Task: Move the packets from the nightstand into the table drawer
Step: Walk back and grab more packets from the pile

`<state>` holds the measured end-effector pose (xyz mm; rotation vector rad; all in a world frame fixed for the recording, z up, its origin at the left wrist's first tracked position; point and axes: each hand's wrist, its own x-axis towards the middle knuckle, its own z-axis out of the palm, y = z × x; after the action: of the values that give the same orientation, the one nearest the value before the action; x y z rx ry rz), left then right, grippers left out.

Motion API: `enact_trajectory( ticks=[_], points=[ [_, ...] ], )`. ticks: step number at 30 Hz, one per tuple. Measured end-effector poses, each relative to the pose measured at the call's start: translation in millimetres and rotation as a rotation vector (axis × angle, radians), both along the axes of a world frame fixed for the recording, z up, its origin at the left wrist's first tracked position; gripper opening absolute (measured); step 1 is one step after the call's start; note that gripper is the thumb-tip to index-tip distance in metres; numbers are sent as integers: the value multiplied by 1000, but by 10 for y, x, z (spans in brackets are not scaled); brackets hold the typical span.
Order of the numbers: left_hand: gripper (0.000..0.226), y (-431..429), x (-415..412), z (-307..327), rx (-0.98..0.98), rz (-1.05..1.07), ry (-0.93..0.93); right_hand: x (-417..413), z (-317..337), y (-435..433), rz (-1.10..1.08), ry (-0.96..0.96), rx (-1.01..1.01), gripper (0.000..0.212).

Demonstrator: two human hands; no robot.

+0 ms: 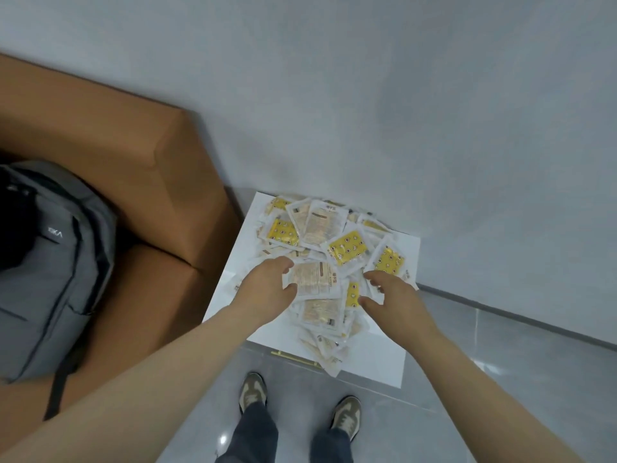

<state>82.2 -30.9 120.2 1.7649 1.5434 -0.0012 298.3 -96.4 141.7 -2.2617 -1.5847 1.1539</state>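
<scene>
A heap of several packets (pixel 334 248), some white and some yellow-printed, covers the white nightstand (pixel 405 252) against the wall. My left hand (pixel 267 289) is at the heap's left side, its fingers and thumb curled round the left edge of a white packet (pixel 317 280). My right hand (pixel 390 295) hovers over the right side of the heap. Its thumb and fingers are spread apart above a yellow packet (pixel 354 292) and hold nothing. The table drawer is not in view.
A brown sofa (pixel 133 168) stands just left of the nightstand, with a grey backpack (pixel 50 269) on its seat. A brass handle (pixel 293 357) shows on the nightstand's front. My shoes (pixel 253 390) stand on the grey tiled floor before it.
</scene>
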Motion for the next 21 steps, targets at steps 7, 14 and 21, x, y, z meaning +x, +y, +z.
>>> enact_trajectory(
  ticks=[7, 14, 21],
  points=[
    [50, 23, 125, -490, -2, -32, 73, -109, -541, -29, -1, -2, -72, 48],
    [57, 42, 154, -823, 4, -114, 147, -198, -899, -79, -12, -20, -120, 51],
    [75, 81, 197, -1107, 37, -200, 145, -212, -1101, -116, -39, -33, -83, 52]
  ],
)
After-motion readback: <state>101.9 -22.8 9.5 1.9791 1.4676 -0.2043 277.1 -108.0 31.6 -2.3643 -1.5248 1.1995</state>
